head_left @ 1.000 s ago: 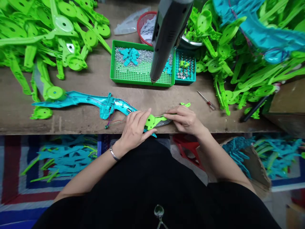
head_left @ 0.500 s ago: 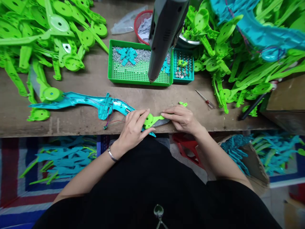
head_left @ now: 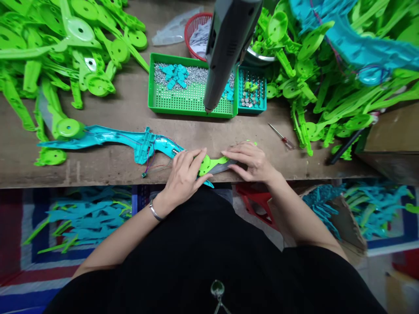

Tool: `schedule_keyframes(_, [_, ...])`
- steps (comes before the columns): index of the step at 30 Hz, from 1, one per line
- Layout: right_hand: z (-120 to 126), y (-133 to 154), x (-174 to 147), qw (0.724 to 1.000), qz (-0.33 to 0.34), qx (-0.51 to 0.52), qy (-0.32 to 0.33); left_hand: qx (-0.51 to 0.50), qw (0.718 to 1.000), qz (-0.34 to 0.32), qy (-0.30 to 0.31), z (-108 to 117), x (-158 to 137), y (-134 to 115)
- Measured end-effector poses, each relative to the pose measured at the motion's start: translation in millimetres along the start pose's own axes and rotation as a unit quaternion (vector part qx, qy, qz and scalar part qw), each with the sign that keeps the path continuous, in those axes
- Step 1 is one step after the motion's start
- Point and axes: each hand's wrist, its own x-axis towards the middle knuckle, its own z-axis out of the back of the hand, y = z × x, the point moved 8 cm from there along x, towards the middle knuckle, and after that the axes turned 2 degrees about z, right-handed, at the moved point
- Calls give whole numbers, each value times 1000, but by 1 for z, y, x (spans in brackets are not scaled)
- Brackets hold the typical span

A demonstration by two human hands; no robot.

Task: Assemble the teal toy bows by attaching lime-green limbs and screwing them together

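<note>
My left hand (head_left: 186, 173) closes on the round end of a lime-green plastic piece (head_left: 205, 165), thumb at its near edge. A grey translucent blade-shaped strip (head_left: 220, 168) lies along that piece. At its right end my right hand (head_left: 250, 162) grips it, fingers on the far side and thumb on the near side. A long turquoise plastic half-shell (head_left: 119, 136) with thin wires runs from the left under my left hand; its tip pokes out near the table edge. My right hand partly hides a small green piece (head_left: 252, 142) behind it.
A power screwdriver (head_left: 220, 56) hangs above a green tray (head_left: 193, 114) of screws and turquoise bits. Beside it stands a small turquoise bin (head_left: 253, 109). A hand screwdriver (head_left: 282, 137) lies right. Heaps of green parts (head_left: 98, 48) flank both sides.
My right thumb has shifted to the near side of the green piece and its grey strip, and that hand is more arched. The left hand stays nearly still.
</note>
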Motion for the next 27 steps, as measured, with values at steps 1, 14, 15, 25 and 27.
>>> schedule_keyframes(1, [1,-1,0,1000,-4,0,-3,0,1000,-3,-5,1,0,-1])
schedule_keyframes(14, [21,11,7,999,25,-29,-2,-36,997,8,-63,7,1,-4])
schedule_keyframes(15, [23,9,6,999,21,-28,-2,-38,998,7,-56,7,0,-4])
schedule_keyframes(25, [14,3,4,1000,-20,-20,-8,-67,997,29,2,16,-14,17])
schedule_keyframes(27, [6,7,8,1000,-8,-15,-1,-71,997,28,8,13,-14,15])
